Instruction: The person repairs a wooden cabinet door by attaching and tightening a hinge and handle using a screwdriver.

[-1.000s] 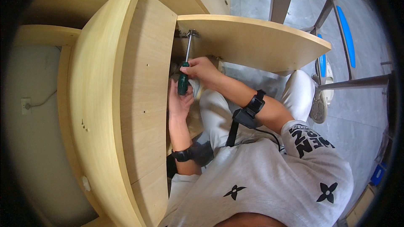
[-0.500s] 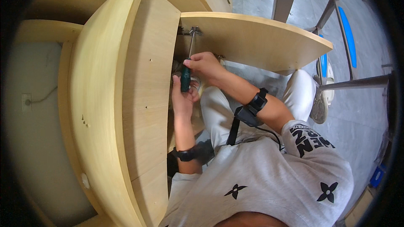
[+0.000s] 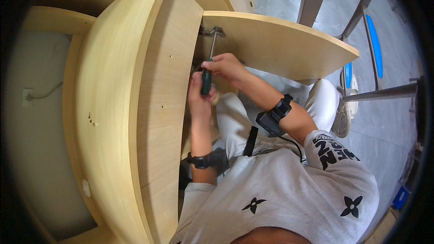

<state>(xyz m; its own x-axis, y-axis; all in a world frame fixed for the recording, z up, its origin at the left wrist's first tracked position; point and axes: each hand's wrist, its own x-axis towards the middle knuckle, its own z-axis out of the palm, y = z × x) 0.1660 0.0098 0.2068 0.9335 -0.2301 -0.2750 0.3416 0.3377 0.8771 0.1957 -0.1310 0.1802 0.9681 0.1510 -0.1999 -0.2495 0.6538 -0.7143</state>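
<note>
A screwdriver (image 3: 207, 77) with a dark green handle and a steel shaft points up at a metal hinge (image 3: 218, 31). That hinge sits on the inner face of the open cabinet door (image 3: 280, 45), close to the cabinet's side panel (image 3: 169, 86). The shaft's tip meets the hinge; the exact contact is too small to make out. My right hand (image 3: 224, 68) pinches the screwdriver where handle and shaft join. Lower down, my left hand (image 3: 200, 92) has its fingers curled round the handle's lower end, somewhat blurred.
A second hinge (image 3: 242, 62) shows partly behind my right hand. Metal frame legs with blue strips (image 3: 374, 45) stand at the right, beside a shoe (image 3: 343, 117). A wall socket with a cord (image 3: 28, 97) is at the far left. My knees flank the door's lower edge.
The cabinet and door appear shifted slightly right in the picture. The screwdriver is still at the hinge, and my left fingers have closed further round its handle.
</note>
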